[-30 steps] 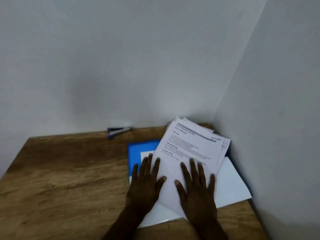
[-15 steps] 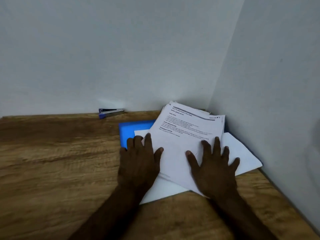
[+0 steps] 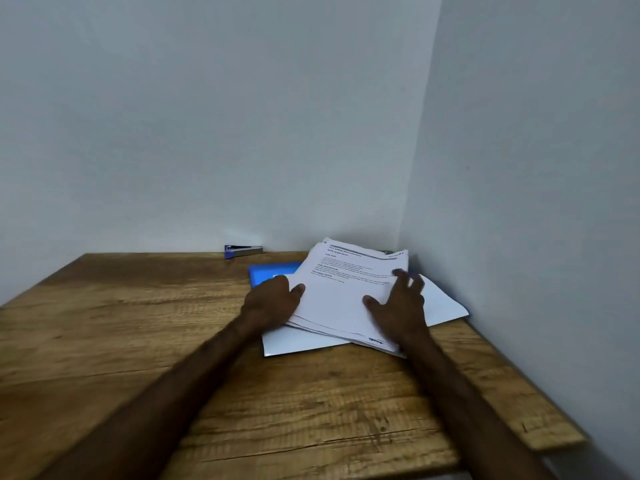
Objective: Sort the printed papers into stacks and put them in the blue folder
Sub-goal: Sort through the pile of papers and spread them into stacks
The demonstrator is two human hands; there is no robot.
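Note:
A stack of printed papers [image 3: 346,292] lies skewed in the far right corner of the wooden table [image 3: 138,327]. It rests on blank white sheets [image 3: 445,303], which cover most of the blue folder [image 3: 270,271]. My left hand [image 3: 273,299] is at the stack's left edge, thumb on the top sheet and fingers curled at the edge. Over the stack's right side is my right hand [image 3: 398,306], fingers spread and blurred, touching the top sheet.
A blue and silver stapler [image 3: 243,251] lies against the back wall, left of the folder. Walls close the table in behind and on the right [image 3: 519,237]. The table's front edge is near the bottom of the view.
My view has pulled back and the arms stretch further out. My left hand's fingers went from flat to curled at the stack's edge. My right hand slid toward the stack's right side.

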